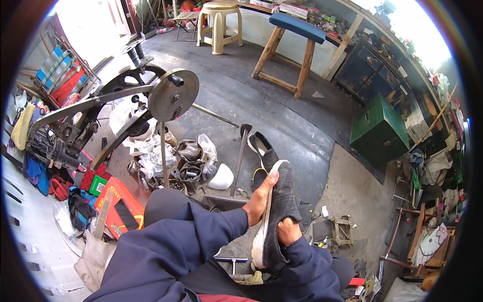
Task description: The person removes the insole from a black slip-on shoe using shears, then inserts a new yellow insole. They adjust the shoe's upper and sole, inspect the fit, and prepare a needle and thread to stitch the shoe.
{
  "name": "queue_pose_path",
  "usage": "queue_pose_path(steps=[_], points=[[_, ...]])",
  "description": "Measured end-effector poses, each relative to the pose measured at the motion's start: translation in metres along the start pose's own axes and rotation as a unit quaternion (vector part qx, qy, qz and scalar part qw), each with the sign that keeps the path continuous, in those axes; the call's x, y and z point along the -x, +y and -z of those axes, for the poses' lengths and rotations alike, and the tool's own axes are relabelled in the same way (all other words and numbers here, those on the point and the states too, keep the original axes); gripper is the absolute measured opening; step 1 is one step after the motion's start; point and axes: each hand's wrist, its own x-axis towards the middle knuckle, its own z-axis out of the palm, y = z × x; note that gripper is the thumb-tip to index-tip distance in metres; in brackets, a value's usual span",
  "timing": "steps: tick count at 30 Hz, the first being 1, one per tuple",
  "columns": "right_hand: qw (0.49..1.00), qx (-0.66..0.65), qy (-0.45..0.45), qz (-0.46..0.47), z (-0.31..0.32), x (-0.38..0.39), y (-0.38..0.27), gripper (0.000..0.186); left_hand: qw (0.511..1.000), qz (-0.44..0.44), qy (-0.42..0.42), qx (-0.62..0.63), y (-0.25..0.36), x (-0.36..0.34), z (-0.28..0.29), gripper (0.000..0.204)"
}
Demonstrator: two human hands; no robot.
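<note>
A dark grey knit slip-on shoe (283,189) with a white sole is held up over my lap, its toe pointing away from me. My left hand (259,201) grips its left edge, with the thumb laid along the sole near the toe. My right hand (288,231) is pushed into the shoe's opening, so its fingers are hidden. Just past the toe, a second dark slip-on shoe (263,148) lies near a metal post stand (240,161). Partly behind my left hand is a dark piece with a yellow edge (258,176).
At left stands a hand-cranked machine with a metal wheel (173,95). Bags and tins (188,161) crowd the floor beneath it, near an orange-red box (121,209). Farther off are a blue-topped wooden stool (297,27), a plastic stool (219,20) and a green box (377,128).
</note>
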Motion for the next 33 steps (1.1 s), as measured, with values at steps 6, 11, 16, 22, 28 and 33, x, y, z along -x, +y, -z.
queue_pose_path(steps=[6, 11, 16, 22, 28, 33], points=[[0.704, -0.630, 0.073, -0.320, -0.003, -0.009, -0.001, 0.034, 1.000, -0.008, 0.007, -0.029, -0.010, -0.003, 0.002, 0.061], [0.700, -0.619, 0.042, -0.355, 0.006, -0.013, -0.003, 0.037, 0.997, -0.010, 0.025, -0.065, -0.013, -0.007, 0.011, 0.065], [0.751, -0.597, 0.017, -0.283, 0.004, -0.016, -0.002, 0.039, 0.997, -0.011, 0.008, -0.072, -0.014, -0.005, 0.020, 0.050], [0.938, -0.278, 0.015, -0.206, 0.015, -0.012, -0.014, 0.031, 0.995, -0.045, 0.059, -0.068, -0.018, -0.014, 0.028, 0.060], [0.886, -0.383, -0.114, -0.237, 0.028, -0.018, -0.014, 0.035, 0.995, -0.062, 0.078, -0.030, 0.007, -0.023, 0.041, 0.058], [0.821, -0.519, -0.007, -0.238, 0.031, -0.019, -0.027, 0.042, 0.992, -0.096, 0.077, -0.021, 0.036, -0.020, 0.037, 0.058]])
